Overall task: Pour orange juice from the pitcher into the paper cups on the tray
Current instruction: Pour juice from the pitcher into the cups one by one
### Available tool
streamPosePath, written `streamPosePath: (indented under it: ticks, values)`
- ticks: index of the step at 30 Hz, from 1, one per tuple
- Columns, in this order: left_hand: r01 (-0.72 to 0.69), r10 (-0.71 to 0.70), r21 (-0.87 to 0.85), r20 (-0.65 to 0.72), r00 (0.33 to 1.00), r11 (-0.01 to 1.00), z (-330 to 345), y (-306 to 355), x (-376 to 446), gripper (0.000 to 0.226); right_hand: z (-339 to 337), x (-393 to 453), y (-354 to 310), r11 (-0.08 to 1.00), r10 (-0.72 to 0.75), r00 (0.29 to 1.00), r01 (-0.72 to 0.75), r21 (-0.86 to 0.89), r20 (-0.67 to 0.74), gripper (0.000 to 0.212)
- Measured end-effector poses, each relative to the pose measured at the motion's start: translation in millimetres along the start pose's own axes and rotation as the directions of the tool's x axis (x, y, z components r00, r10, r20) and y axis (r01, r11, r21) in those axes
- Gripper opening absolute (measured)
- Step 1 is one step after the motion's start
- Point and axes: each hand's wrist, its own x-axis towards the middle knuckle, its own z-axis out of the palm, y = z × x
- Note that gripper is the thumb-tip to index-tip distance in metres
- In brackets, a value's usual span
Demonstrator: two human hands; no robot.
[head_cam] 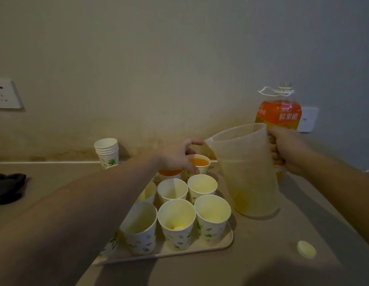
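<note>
Loose cap: a small pale yellow round cap (306,249) lies on the beige surface (282,254) near the front right, well apart from the tray, probably set aside after the bottle was opened.
Tray: a pale rectangular plastic tray (220,242) holds the cups in tight rows, so one carry would move them all.
Near cups: the white paper cups with green leaf print (176,223) in the front and middle rows look empty or hold only a trace, so most of the pouring seems still ahead.
Pitcher: the translucent plastic pitcher (247,172) is just right of the tray, upright or barely tipped, with a little orange juice low inside; I cannot tell whether its base touches the surface.
Right hand: the right hand (287,151) wraps its fingers round the pitcher handle, ready to tip the spout toward the cups.
Left hand: the left hand (177,157) reaches across the tray, its fingers curled on the rim of a filled far cup (198,164), likely to steady it.
Second filled cup: another cup of juice (169,173) sits beside it, partly hidden by the hand.
Far things: an orange-labelled juice bottle (279,114) stands behind the pitcher; a stack of spare paper cups (107,151) waits by the wall.
</note>
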Motion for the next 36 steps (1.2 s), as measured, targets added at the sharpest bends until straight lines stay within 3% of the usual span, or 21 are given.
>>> streamPosePath:
  ticks: [36]
  values:
    - [-0.012, -0.012, 0.18, 0.134, 0.991, 0.984, -4, -3, 16, 0.09, 3, 3, -2, 1.0, -0.008, 1.0, 0.008, 0.0, 0.024, 0.037]
